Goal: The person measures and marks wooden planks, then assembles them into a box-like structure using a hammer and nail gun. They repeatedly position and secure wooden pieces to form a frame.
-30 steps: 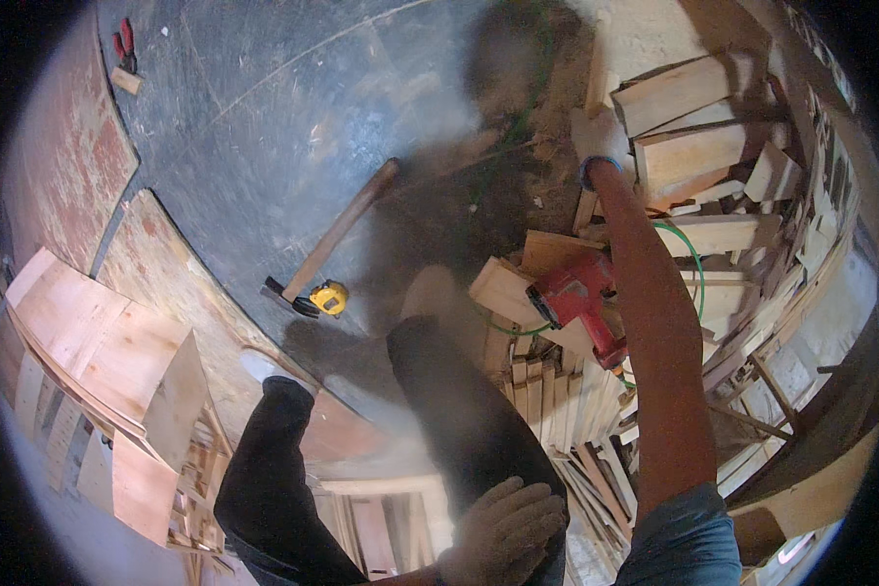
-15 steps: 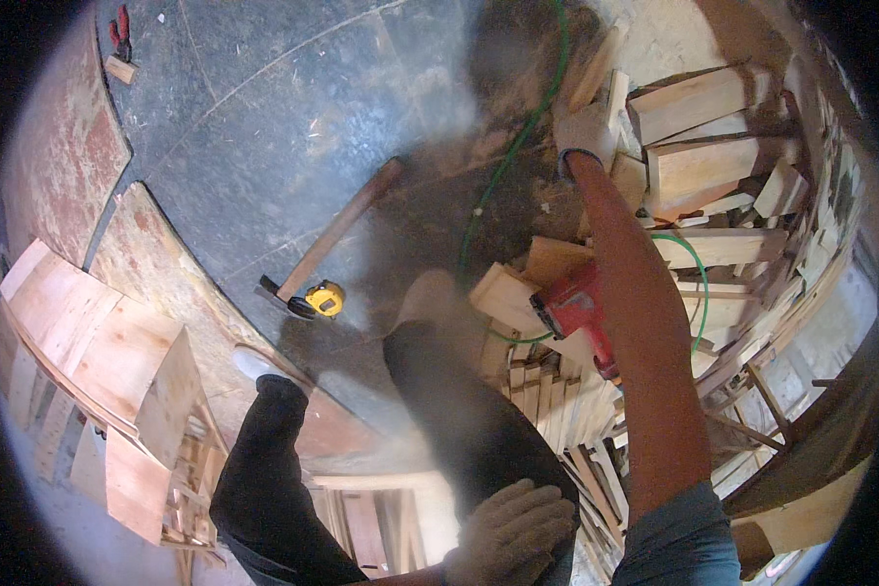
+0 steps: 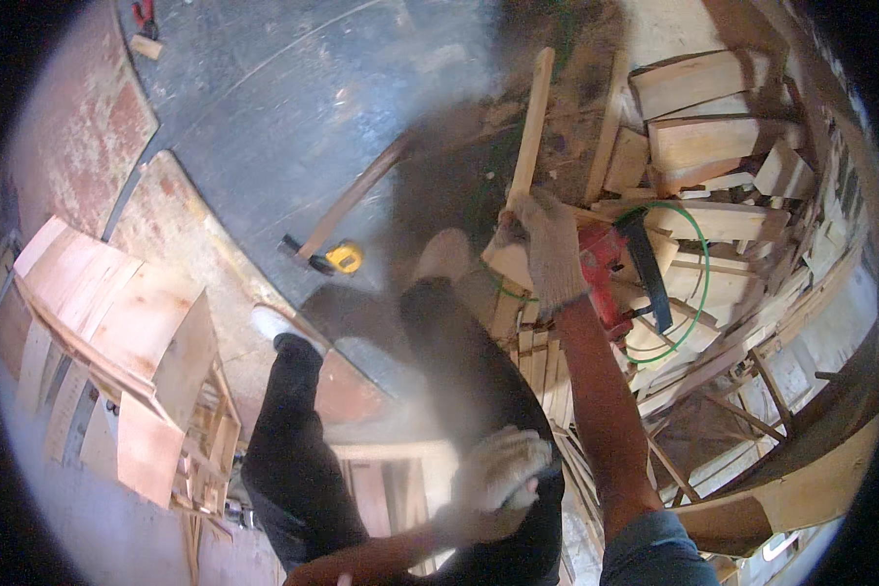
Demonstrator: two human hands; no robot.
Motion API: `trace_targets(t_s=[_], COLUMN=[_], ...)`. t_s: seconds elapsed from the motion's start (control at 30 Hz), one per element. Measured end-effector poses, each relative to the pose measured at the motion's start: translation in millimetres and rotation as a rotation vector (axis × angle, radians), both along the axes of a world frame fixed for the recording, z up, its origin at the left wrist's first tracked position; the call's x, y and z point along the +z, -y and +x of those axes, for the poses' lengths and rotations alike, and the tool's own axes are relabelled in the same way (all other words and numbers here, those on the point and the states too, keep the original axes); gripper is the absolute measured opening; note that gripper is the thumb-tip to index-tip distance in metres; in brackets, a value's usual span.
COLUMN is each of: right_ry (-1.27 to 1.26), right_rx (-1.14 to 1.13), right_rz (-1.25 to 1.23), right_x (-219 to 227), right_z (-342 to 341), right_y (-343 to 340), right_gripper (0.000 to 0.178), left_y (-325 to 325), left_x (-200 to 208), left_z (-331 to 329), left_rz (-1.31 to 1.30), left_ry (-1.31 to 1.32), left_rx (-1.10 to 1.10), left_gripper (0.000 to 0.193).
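Observation:
My right hand (image 3: 545,244), in a pale work glove, is closed around the lower end of a narrow wooden strip (image 3: 531,127). The strip points up and away over the dark floor. Beside that hand lies a red nail gun (image 3: 604,269) with a black magazine (image 3: 647,269), resting on wood pieces and partly hidden by my wrist. My left hand (image 3: 503,479), also gloved, is over my right thigh, its fingers stretched out and the thumb apart. It is somewhat blurred, and I see nothing held in it.
A hammer (image 3: 347,210) and yellow tape measure (image 3: 344,258) lie on the dark floor sheet. Stacked boards (image 3: 713,146) fill the right side, with a green hose (image 3: 703,264) looping there. A plywood box (image 3: 117,303) stands left. Red-handled pliers (image 3: 145,18) lie far left.
My right hand has come back toward me and now holds a wooden strip. My left hand has lifted and turned from lying flat on the thigh. The view has shifted slightly.

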State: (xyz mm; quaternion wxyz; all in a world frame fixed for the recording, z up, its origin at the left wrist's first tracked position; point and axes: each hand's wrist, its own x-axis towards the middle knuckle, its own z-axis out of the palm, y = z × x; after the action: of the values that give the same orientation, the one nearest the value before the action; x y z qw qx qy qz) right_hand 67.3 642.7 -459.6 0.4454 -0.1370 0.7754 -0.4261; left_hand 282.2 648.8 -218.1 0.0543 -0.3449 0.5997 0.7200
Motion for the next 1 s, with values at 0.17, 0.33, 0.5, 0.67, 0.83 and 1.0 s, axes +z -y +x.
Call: trace_targets(t_s=[0.17, 0.33, 0.5, 0.67, 0.83, 1.0], right_ry=[0.247, 0.651, 0.677, 0.803, 0.894, 0.977], right_rx=[0.116, 0.064, 0.293, 0.251, 0.212, -0.018], right_rz=[0.076, 0.068, 0.085, 0.147, 0.113, 0.114], right_x=[119, 190, 216, 234, 229, 229], right_z=[51, 93, 112, 126, 152, 195], right_y=[42, 55, 87, 122, 136, 153], right_gripper=[0.025, 0.03, 0.035, 0.033, 0.046, 0.045], left_y=[46, 175, 232, 251, 265, 275], left_x=[-51, -57, -42, -27, -34, -33], left_z=[31, -9, 10, 44, 93, 141], left_rz=[-0.224, 0.398, 0.627, 0.717, 0.797, 0.884], left_ry=[0.394, 0.217, 0.078, -0.13, -0.365, -0.57], left_rx=[0.275, 0.975, 0.986, 1.143, 1.245, 1.332], left_gripper=[0.03, 0.037, 0.039, 0.032, 0.028, 0.027])
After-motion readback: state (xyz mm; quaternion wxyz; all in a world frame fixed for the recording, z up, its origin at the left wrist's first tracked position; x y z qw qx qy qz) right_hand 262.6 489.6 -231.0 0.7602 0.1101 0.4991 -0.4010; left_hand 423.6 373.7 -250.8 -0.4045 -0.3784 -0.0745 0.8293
